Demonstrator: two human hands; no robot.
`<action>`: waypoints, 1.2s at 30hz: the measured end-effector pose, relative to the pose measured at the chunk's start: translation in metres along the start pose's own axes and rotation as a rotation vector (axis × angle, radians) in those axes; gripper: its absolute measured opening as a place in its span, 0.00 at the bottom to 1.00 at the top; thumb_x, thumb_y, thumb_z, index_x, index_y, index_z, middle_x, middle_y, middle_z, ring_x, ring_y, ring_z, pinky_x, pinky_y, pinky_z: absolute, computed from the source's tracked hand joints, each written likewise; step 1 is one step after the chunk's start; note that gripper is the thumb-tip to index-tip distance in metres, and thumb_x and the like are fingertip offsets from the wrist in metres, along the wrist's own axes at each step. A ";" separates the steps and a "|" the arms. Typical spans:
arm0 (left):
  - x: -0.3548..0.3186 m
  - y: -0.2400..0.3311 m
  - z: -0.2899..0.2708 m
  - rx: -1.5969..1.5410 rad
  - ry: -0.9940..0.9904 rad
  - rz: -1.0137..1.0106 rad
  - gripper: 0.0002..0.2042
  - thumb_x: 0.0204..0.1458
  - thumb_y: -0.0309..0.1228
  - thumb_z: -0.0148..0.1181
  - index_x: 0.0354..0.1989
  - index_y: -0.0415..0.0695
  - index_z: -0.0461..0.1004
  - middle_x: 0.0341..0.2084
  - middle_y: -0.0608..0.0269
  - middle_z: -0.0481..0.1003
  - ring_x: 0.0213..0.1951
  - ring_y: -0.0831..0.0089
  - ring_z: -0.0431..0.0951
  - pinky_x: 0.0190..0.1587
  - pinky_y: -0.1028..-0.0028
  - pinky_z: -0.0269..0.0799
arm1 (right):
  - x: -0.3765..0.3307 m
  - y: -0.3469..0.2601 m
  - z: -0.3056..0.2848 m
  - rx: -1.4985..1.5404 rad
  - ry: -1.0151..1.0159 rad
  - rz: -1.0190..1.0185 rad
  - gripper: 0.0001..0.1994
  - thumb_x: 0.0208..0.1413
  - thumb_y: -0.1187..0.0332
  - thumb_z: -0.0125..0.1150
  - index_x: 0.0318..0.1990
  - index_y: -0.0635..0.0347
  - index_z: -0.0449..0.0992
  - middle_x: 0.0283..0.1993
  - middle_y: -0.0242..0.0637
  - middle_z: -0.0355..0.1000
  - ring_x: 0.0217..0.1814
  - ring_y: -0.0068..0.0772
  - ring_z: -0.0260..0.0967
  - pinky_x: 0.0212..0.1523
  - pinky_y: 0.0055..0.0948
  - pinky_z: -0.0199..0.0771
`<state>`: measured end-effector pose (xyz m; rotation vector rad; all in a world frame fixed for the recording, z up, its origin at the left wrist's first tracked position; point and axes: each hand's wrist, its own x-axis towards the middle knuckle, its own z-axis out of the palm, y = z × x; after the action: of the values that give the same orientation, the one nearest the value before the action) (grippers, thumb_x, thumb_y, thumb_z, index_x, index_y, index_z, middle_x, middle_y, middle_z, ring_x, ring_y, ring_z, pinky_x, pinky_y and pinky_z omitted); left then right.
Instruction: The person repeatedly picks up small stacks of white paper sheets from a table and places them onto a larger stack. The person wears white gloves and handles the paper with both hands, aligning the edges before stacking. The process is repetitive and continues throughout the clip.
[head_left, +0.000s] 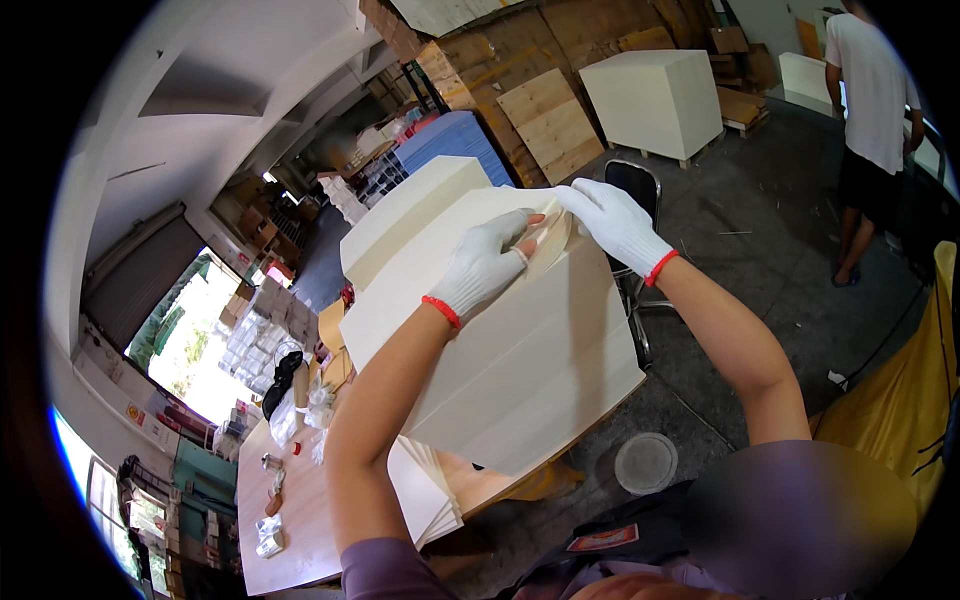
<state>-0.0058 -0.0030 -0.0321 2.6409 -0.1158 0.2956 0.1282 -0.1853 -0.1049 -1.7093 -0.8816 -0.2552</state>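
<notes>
A worker's gloved hands part the top sheets [553,246] of a tall, pale stack [515,375] at the right-hand end of a wooden desk [310,512], close to its near edge. The right hand [612,222] has its grip closed on the raised sheet edge at a far corner; the left hand [487,262] lies over the top, thumb and fingers parted, the sheets bowing up beside them.

The work looks to be in an early stretch: only a few sheets are lifted, while the bulk below lies flat and squared. Loose sheets [425,492] lie fanned at the desk's near edge; nothing shows whether they have been dealt with.

The right thumb is hidden, and the left forearm covers part of the desk. A paler block [420,222] perhaps sits on the stack's far left, though its base is hard to make out. A blur masks the lower right.
</notes>
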 end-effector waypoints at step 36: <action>0.001 0.004 0.005 0.076 0.021 0.004 0.18 0.62 0.38 0.68 0.59 0.48 0.80 0.36 0.63 0.81 0.40 0.75 0.78 0.46 0.69 0.75 | -0.003 0.012 0.014 0.032 0.106 0.009 0.29 0.74 0.41 0.47 0.37 0.63 0.70 0.30 0.52 0.66 0.34 0.56 0.67 0.39 0.46 0.66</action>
<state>-0.0042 -0.0090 -0.0345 2.7125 -0.1053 0.3354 0.1306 -0.1755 -0.1206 -1.6541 -0.7957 -0.3205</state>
